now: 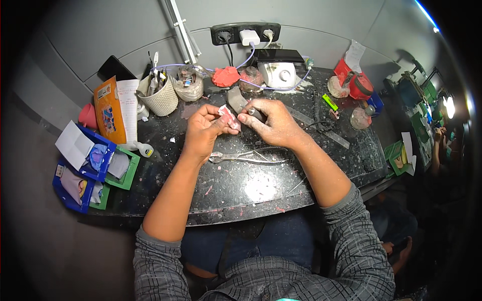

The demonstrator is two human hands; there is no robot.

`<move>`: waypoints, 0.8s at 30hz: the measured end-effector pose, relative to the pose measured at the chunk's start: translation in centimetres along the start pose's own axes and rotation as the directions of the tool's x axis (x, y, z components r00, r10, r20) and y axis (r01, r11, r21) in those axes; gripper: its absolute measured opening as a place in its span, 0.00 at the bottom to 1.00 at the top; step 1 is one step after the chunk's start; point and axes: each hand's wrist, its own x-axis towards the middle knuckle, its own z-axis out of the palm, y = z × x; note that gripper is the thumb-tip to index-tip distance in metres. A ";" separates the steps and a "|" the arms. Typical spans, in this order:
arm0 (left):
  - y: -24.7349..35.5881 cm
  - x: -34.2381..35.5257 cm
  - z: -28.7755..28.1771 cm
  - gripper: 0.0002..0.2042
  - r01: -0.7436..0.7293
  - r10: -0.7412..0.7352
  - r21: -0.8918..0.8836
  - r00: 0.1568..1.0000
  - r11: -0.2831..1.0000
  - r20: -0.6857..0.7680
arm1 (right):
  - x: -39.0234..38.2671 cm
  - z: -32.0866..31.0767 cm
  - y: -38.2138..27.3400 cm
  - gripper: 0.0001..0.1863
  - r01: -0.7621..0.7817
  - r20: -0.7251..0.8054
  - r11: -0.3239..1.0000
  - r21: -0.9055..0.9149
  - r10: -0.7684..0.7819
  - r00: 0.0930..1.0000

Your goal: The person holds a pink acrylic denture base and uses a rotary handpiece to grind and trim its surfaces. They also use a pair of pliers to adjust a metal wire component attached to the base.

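Note:
Between the fingertips of my left hand is a small pink and white piece that looks like part of a denture. My right hand is closed round a dark, round-ended tool, seemingly a handpiece; its working end is hidden. Both hands are close together above the black worktop, the right one dusted with white powder. Just behind them stands a grey curved block. Metal pliers lie on the worktop between my forearms.
The speckled black worktop carries scraps and dust. A white control box with a dial, jars, a red lump and a cup of tools line the back. Blue and green bins stand left. A metal strip lies right.

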 end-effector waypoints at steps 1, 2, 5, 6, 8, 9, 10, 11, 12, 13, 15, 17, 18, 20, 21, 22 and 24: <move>0.1 -0.1 0.2 0.05 -0.032 0.032 0.014 0.999 0.999 -0.027 | 0.0 0.1 0.0 0.13 0.025 0.012 1.000 -0.009 -0.025 1.000; -0.2 0.0 -0.3 0.04 -0.063 0.064 0.049 0.998 0.997 -0.010 | 0.0 0.1 0.0 0.13 0.051 0.024 0.999 -0.017 -0.050 0.998; -0.6 0.1 -1.4 0.04 -0.136 0.132 0.128 0.991 0.982 0.034 | 0.1 0.5 0.4 0.13 0.054 0.036 0.998 -0.011 -0.053 0.998; -0.5 0.1 -0.9 0.04 -0.142 0.138 0.137 0.990 0.980 0.041 | 0.1 0.5 0.5 0.13 0.039 0.035 0.999 -0.008 -0.039 0.999; -0.2 0.0 0.1 0.05 -0.142 0.138 0.208 0.990 0.968 0.036 | -0.1 0.0 0.1 0.13 -0.034 0.050 0.999 -0.012 0.034 0.998; 0.1 -0.3 0.5 0.05 -0.136 0.135 0.277 0.991 0.951 0.021 | 0.1 -0.1 -0.1 0.13 -0.065 0.056 0.998 -0.008 0.065 0.996; 0.3 -0.6 0.8 0.06 -0.128 0.134 0.345 0.991 0.930 0.007 | 0.1 -0.1 0.2 0.13 -0.087 0.098 0.995 0.050 0.081 0.992; 0.1 -0.7 0.8 0.06 -0.170 0.168 0.323 0.985 0.931 0.033 | 0.2 -0.1 0.9 0.12 -0.111 0.141 0.988 0.106 0.095 0.985; -0.1 -0.8 0.8 0.06 -0.211 0.203 0.299 0.977 0.931 0.058 | 0.3 -0.1 1.0 0.12 -0.136 0.185 0.978 0.161 0.106 0.977; -0.1 -1.0 0.9 0.06 -0.251 0.237 0.275 0.968 0.928 0.082 | 0.3 0.0 1.0 0.11 -0.166 0.201 0.959 0.228 0.120 0.972; -0.3 -1.2 1.5 0.06 -0.304 0.295 0.251 0.953 0.919 0.071 | 0.2 0.0 0.7 0.10 -0.228 0.236 0.908 0.351 0.150 0.960; -0.4 -1.3 1.9 0.05 -0.339 0.331 0.234 0.941 0.911 0.073 | 0.2 -0.6 0.4 0.09 -0.289 0.261 0.873 0.394 0.195 0.945; -0.4 -1.4 1.9 0.05 -0.347 0.341 0.228 0.938 0.910 0.069 | 0.2 -0.5 0.3 0.08 -0.316 0.277 0.850 0.422 0.211 0.937; -0.5 -1.8 1.9 0.04 -0.363 0.359 0.217 0.931 0.906 0.060 | 0.5 -0.3 -0.3 0.06 -0.401 0.319 0.781 0.479 0.271 0.908; -0.6 -1.8 2.1 0.04 -0.366 0.363 0.227 0.930 0.903 0.056 | 0.5 -0.6 -0.5 0.05 -0.442 0.335 0.746 0.498 0.305 0.891; -0.6 -1.7 2.3 0.04 -0.368 0.366 0.238 0.929 0.899 0.053 | 0.5 -0.7 -0.4 0.06 -0.453 0.344 0.736 0.504 0.310 0.886; -0.6 -1.8 2.4 0.04 -0.377 0.376 0.258 0.925 0.889 0.058 | 0.6 -0.5 0.3 0.09 -0.472 0.363 0.712 0.520 0.317 0.876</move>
